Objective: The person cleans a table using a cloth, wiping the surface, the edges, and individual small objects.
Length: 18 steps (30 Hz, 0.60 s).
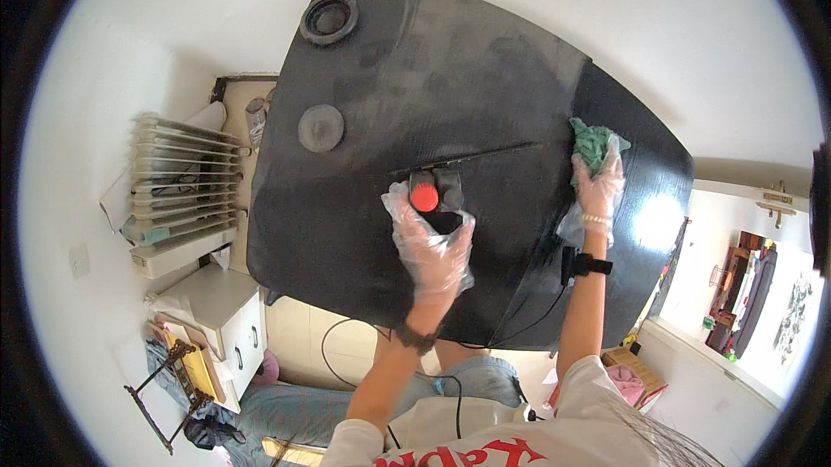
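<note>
My left hand (432, 246), in a clear plastic glove, curves around two small containers on a black table (363, 233). One is a dark container with a red cap (425, 197); beside it stands a dark grey container (448, 190). The fingers lie along the left of this pair and the thumb is at its lower right. My right hand (598, 184), also gloved, presses a green cloth (594, 145) onto the tabletop's right part. The surface there looks darker and shinier than the dull, smeared area at the far left.
A round dark ring-shaped object (329, 20) and a grey disc (321, 129) lie on the table's left side. An oil-filled radiator (185, 188) and a white cabinet (227, 311) stand left of it. A black cable (552, 308) runs from the device on my right wrist.
</note>
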Motion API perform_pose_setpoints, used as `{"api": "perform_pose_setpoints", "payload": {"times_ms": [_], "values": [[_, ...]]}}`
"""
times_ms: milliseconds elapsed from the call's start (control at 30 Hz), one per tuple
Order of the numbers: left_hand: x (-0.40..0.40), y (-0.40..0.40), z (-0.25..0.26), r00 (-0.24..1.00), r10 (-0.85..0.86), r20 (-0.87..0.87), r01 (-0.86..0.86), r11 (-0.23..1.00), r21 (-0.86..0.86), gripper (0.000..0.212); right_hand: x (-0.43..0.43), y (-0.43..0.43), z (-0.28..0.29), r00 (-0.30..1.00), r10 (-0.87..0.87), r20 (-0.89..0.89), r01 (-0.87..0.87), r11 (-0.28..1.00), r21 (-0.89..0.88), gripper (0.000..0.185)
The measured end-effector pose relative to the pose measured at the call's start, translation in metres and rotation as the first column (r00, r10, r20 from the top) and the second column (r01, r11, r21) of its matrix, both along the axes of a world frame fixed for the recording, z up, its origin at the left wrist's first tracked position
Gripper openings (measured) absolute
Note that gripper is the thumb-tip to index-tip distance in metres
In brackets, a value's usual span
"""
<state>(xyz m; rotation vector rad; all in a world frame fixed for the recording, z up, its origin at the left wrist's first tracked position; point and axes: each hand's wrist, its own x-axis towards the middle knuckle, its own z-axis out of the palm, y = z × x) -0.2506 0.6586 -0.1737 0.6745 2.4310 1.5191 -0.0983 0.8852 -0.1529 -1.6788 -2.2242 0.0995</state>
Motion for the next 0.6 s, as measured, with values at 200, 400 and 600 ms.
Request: {"api": "perform_pose_setpoints", "payload": {"times_ms": [200, 400, 600], "values": [[-0.010, 0.041, 0.006, 0.971, 0.215, 0.106, -0.224, 0.971, 0.080, 0.080, 0.026, 0.013, -0.007, 0.970, -0.215, -0.109, 0.203, 0.973, -0.114, 0.070], [-0.045, 0.025, -0.015, 0.982, -0.017, -0.189, 0.059, 0.974, 0.217, 0.072, -0.038, -0.079, 0.058, 0.732, 0.236, -0.640, -0.466, 0.858, -0.217, 0.074], [-0.056, 0.014, -0.004, 0.907, -0.400, 0.131, 0.333, 0.872, 0.360, 0.069, -0.108, -0.131, 0.037, 0.474, 0.281, -0.834, -0.769, 0.594, -0.237, 0.054]]}}
